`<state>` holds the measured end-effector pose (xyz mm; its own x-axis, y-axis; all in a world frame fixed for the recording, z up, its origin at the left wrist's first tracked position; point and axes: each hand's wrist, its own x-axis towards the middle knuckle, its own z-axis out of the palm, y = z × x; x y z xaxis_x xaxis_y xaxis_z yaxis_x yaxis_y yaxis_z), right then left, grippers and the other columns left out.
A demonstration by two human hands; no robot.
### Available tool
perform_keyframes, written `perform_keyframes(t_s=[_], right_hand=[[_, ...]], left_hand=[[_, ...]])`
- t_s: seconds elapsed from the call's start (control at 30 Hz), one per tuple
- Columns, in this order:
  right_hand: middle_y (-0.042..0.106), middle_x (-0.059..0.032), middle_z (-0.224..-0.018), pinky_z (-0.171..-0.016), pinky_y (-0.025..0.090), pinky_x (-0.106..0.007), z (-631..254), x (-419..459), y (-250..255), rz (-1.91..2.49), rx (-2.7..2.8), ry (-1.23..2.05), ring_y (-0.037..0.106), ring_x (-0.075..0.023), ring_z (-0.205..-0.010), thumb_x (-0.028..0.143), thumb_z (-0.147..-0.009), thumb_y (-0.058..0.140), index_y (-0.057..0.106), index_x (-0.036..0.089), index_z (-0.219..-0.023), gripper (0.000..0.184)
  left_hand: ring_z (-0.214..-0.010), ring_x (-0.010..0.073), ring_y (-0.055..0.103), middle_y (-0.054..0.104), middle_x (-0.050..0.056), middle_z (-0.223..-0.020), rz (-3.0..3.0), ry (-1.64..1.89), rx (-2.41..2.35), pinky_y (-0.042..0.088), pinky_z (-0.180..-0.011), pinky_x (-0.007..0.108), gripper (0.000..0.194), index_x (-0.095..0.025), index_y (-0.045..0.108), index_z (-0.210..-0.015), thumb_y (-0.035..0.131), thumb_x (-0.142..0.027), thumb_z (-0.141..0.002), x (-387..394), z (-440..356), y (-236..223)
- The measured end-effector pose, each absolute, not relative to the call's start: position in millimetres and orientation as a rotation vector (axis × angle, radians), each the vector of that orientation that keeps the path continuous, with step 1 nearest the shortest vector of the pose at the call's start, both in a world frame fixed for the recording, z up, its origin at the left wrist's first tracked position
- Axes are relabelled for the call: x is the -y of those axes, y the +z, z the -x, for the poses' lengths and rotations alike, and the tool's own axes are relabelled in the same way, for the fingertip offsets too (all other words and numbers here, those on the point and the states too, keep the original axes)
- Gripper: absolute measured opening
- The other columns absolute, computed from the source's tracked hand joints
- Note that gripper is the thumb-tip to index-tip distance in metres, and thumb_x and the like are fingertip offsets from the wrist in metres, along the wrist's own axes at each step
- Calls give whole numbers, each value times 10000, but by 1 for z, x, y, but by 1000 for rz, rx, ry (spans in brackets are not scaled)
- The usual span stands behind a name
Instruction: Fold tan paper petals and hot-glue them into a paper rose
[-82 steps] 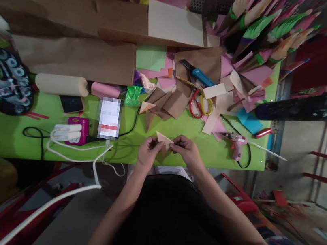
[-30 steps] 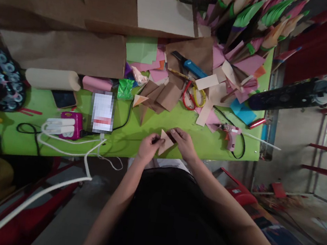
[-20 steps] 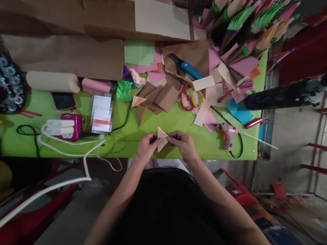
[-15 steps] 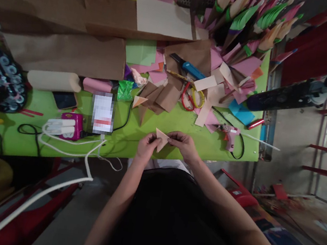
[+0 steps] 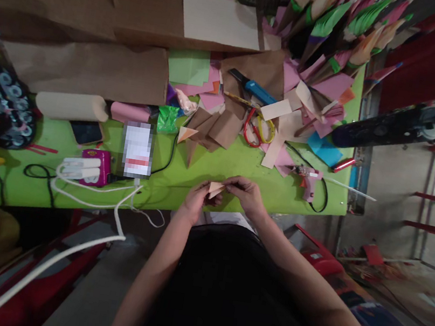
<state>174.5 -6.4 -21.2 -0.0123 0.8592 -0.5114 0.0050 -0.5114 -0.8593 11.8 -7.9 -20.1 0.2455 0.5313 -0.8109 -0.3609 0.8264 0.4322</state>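
Observation:
A small peach-coloured piece of folded paper (image 5: 216, 189) is held between my hands, over the front edge of the green table. My left hand (image 5: 196, 198) has its fingers curled around the paper's left side, partly behind it. My right hand (image 5: 246, 193) pinches the right corner between thumb and fingertips. Just beyond them on the table lie a peach paper cone (image 5: 187, 134) and several brown paper pieces (image 5: 226, 129). Fingers and shadow hide part of the paper's lower layers.
Scissors with red and yellow handles (image 5: 259, 128), a blue cutter knife (image 5: 259, 90) and a pink glue gun (image 5: 309, 182) lie among paper scraps. Paper flowers (image 5: 328, 24) stand at the back right. A white cable (image 5: 65, 254) crosses the left front, near a magenta box (image 5: 96, 167).
The paper has turned in my hands: it showed as an upright pointed triangle and now looks folded and tilted. My left fingers have shifted underneath it. The view has moved slightly.

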Motion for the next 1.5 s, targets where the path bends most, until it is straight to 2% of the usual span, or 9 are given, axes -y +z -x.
perform_keyframes(t_s=[0.13, 0.3, 0.47, 0.63, 0.83, 1.03, 1.17, 1.33, 1.5], right_hand=[[727, -11, -766, -759, 497, -332, -174, 8, -21, 1591, 990, 1554, 647, -194, -760, 309, -693, 686, 753, 244, -776, 125], [729, -23, -801, -781, 499, -343, -174, 10, -17, 1641, 1166, 1392, 655, -210, -797, 287, -743, 639, 760, 257, -786, 132], [723, -29, -816, -764, 499, -337, -174, 9, -14, 1623, 1182, 1389, 648, -201, -782, 313, -761, 654, 750, 248, -798, 122], [690, -2, -713, -666, 484, -301, -173, 7, -16, 1652, 903, 1533, 600, -169, -677, 372, -666, 744, 710, 221, -786, 196], [688, 1, -684, -669, 491, -304, -169, 8, -15, 1618, 702, 1568, 590, -157, -646, 388, -617, 787, 704, 216, -726, 219], [720, -14, -774, -699, 494, -297, -175, 5, -9, 1575, 658, 1697, 612, -144, -673, 442, -666, 782, 738, 213, -857, 301], [672, -6, -666, -633, 455, -281, -179, 2, -9, 1619, 798, 1743, 573, -136, -620, 529, -698, 757, 702, 194, -737, 342], [589, 25, -581, -578, 399, -269, -175, 6, -14, 1654, 890, 1658, 508, -128, -577, 517, -667, 780, 659, 197, -653, 343], [573, 22, -601, -564, 381, -263, -175, 11, -16, 1684, 934, 1566, 484, -130, -589, 491, -718, 734, 646, 201, -678, 305]], left_hand=[[-533, 139, 619, 701, 48, -626, -105, 607, -1173, 475, -525, 254, 293, -134, 717, -815, 673, -412, -732, 6, -11, -19], [-540, 151, 626, 702, 56, -648, -173, 571, -1128, 457, -527, 263, 447, -130, 704, -884, 645, -557, -766, 7, -9, -16], [-570, 117, 591, 646, -11, -645, -317, 609, -1131, 441, -542, 229, 433, -155, 655, -919, 796, -470, -658, 9, -13, -10], [-545, 82, 488, 531, -49, -620, -328, 661, -1145, 407, -521, 212, 388, -165, 632, -931, 751, -460, -709, 11, -17, -9], [-534, 81, 431, 488, -52, -603, -357, 678, -1134, 380, -520, 213, 310, -176, 611, -881, 719, -432, -745, 13, -20, -11], [-559, 92, 450, 502, -47, -635, -416, 733, -1164, 392, -544, 224, 263, -181, 614, -912, 678, -407, -793, 15, -19, -17], [-570, 101, 456, 502, -45, -643, -492, 750, -1153, 389, -550, 230, 287, -186, 615, -953, 669, -431, -814, 16, -19, -21], [-588, 111, 472, 511, -40, -651, -557, 726, -1161, 388, -551, 234, 341, -189, 612, -1006, 684, -458, -810, 18, -20, -23], [-488, 82, 387, 426, -71, -566, -532, 647, -1188, 325, -478, 221, 357, -186, 575, -831, 675, -527, -797, 23, -18, -30]])
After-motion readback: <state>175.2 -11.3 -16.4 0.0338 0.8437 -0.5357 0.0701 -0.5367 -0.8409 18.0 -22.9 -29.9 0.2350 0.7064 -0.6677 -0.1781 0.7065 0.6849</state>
